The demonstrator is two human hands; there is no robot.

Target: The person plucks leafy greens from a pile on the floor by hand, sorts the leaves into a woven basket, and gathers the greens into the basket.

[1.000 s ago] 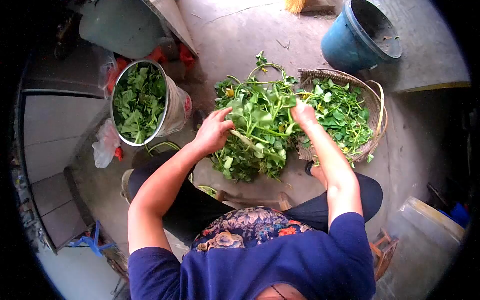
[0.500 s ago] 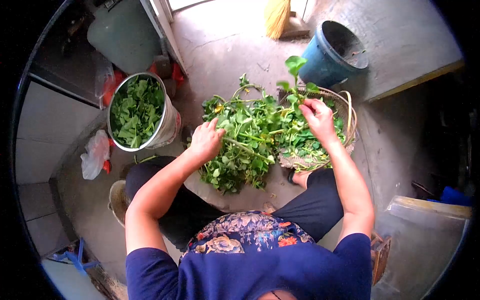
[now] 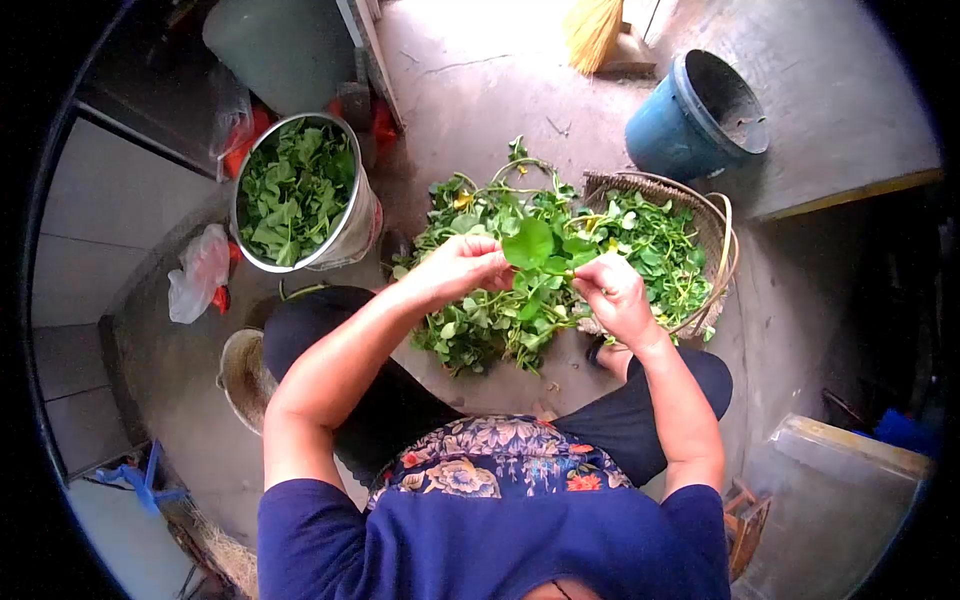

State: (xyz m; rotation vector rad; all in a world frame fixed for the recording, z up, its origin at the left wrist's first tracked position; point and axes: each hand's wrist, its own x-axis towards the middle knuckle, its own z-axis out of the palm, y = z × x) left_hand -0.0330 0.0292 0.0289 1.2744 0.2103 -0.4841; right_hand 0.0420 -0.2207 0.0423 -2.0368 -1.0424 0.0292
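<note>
A green leafy stem [image 3: 528,246] with a broad round leaf spans the gap between my two hands, above the heap. My right hand [image 3: 615,298] pinches its stalk at the right end. On the other side, my left hand [image 3: 465,268] has its fingers closed at the leaf end; exactly what they grip is partly hidden. Below both hands lies a heap of leafy greens [image 3: 475,325] on the floor. To the right, a woven basket [image 3: 728,225] with a looped handle holds more greens [image 3: 665,250]. Picked leaves [image 3: 295,195] fill a metal bucket [image 3: 345,240] at the left.
A blue bucket [image 3: 660,130] stands behind the basket, and a straw broom [image 3: 592,35] is at the back. Beside my left knee sits a small pail [image 3: 240,380]. A plastic bag [image 3: 200,280] lies on the floor at left.
My right hand has brought the leafy stem from over the basket leftward and nearer to me. My left hand has moved right from the heap to meet it.
</note>
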